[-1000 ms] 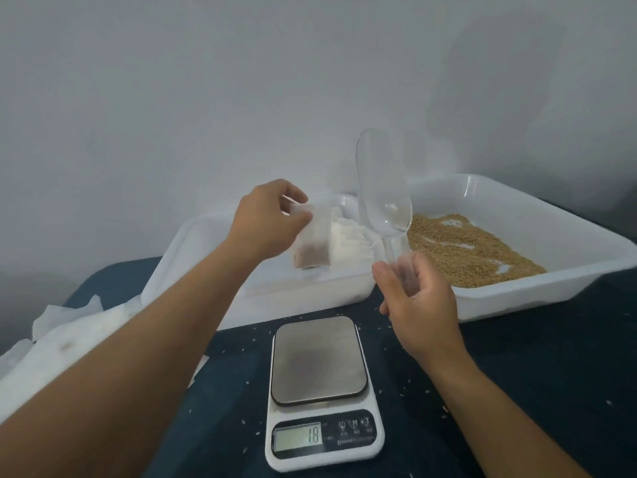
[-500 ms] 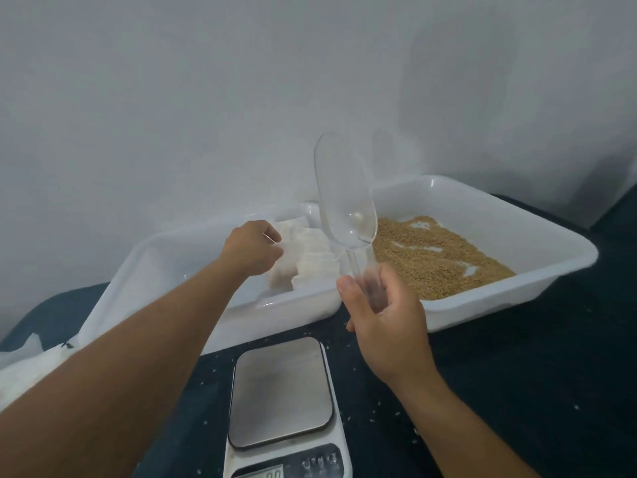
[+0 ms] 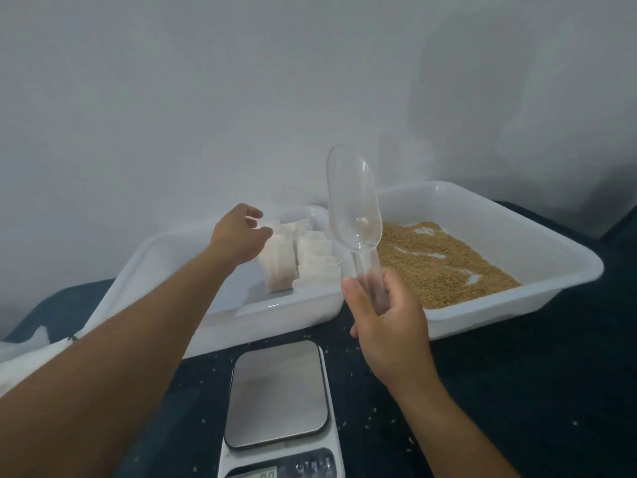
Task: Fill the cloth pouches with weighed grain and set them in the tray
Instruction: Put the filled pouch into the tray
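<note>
Over the left tray: my left hand hangs above the white tray, fingers loosely spread and holding nothing, fingertips just short of the pouches.
Pouches: filled cloth pouches stand packed together at the tray's far right end, just right of and below my left grip; the nearest one leans a little, with grain showing dark through its lower half.
Right grip: my right hand is clamped round the handle of the clear scoop, thumb to the left.
Scoop axis: it runs nearly upright, handle down in my fist and bowl up and slightly left; the bowl looks all but bare.
Grain: grain lies in the second tray, to the right of and beyond the scoop bowl, well within my right hand's reach.
Scale: the scale sits on the dark surface nearest me, between my two forearms, platform bare.
Nearer hand: right for the grain, left for the pouches.
Next move, my guess: tip the scoop's long axis down to the right into the grain, while the left fetches an unfilled pouch.
</note>
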### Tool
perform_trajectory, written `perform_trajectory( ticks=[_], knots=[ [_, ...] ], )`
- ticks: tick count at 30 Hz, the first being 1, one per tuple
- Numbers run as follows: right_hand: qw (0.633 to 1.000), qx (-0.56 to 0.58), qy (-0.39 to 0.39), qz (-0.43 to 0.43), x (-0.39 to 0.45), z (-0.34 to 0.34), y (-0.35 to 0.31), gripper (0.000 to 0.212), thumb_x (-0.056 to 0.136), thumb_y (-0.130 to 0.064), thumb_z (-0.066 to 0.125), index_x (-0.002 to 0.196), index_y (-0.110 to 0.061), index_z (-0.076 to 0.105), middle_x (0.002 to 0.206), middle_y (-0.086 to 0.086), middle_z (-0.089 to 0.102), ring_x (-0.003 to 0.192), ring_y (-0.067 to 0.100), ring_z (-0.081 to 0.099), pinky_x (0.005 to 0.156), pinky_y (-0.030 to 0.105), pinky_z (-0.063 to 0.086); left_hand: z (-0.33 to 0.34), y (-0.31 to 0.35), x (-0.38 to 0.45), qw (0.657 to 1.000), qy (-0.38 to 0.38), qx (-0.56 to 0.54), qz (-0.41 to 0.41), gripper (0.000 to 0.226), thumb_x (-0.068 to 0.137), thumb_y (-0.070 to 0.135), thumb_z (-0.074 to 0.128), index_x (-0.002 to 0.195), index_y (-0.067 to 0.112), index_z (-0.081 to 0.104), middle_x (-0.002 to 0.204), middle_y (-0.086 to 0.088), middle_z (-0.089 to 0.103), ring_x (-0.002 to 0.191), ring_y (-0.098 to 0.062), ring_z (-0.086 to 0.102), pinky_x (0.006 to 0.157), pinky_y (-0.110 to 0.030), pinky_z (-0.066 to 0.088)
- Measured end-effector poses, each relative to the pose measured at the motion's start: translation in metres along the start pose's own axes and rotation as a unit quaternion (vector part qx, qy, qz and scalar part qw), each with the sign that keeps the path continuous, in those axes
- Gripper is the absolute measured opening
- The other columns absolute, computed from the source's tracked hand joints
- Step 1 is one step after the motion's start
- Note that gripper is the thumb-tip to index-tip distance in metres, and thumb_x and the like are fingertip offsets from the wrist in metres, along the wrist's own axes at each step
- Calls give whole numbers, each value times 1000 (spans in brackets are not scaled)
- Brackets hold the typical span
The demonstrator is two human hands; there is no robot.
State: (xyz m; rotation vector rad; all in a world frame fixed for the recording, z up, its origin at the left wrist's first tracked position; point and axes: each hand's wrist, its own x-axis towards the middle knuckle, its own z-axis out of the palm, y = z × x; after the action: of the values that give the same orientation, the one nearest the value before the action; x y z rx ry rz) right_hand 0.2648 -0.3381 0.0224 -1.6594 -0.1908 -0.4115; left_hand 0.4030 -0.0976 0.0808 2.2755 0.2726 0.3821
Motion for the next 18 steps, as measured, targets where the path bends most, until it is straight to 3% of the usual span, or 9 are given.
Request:
perform_trajectory(
  ticks=[3, 5, 8, 11, 13, 18],
  knots=[
    [1000, 14, -16, 18, 1, 0, 3, 15, 95, -51, 64, 103, -38, 65, 97, -23, 71, 79, 5, 67, 73, 25, 55, -21, 5, -39, 996, 51, -46, 52, 23, 94, 29, 69, 114, 35, 59, 116, 10, 64, 93, -19, 71, 74, -34, 55],
    [999, 16, -25, 29, 3, -2, 6, 19, 97, -52, 62, 115, -45, 62, 104, -33, 69, 74, 1, 66, 68, 24, 55, -36, 3, -74, 991, 76, -57, 89, 21, 94, 35, 68, 109, 45, 58, 107, 20, 65, 83, -11, 70, 69, -29, 54],
    [998, -12, -18, 55, 8, -7, 10, 40, 98, -53, 60, 135, -39, 60, 88, -15, 66, 59, -1, 64, 55, 15, 49, -51, -15, -132, 986, 92, -79, 111, 21, 93, 37, 69, 104, 51, 58, 101, 28, 65, 72, -8, 67, 61, -18, 53],
    [996, -75, 27, 48, 10, -14, 8, 46, 96, -54, 61, 138, -35, 61, 107, -4, 70, 88, 5, 69, 74, 33, 59, -53, -46, -173, 985, 102, -93, 99, 23, 92, 30, 70, 104, 47, 61, 98, 26, 65, 63, -8, 61, 56, -15, 50],
    [992, -117, 50, 4, 11, -18, 3, 38, 95, -54, 59, 129, -38, 62, 109, -8, 68, 96, 9, 66, 78, 36, 55, -55, -72, -190, 990, 106, -45, 79, 23, 91, 29, 71, 106, 44, 61, 95, 21, 65, 63, -8, 61, 57, -14, 47],
    [971, -231, 46, -40, 33, -27, -14, 38, 94, -47, 65, 127, -34, 50, 102, -10, 59, 85, 16, 63, 74, 39, 48, -75, -128, -204, 990, 126, 63, 13, 21, 94, 27, 70, 110, 37, 61, 88, 19, 62, 74, -2, 60, 70, -26, 51]
  ],
)
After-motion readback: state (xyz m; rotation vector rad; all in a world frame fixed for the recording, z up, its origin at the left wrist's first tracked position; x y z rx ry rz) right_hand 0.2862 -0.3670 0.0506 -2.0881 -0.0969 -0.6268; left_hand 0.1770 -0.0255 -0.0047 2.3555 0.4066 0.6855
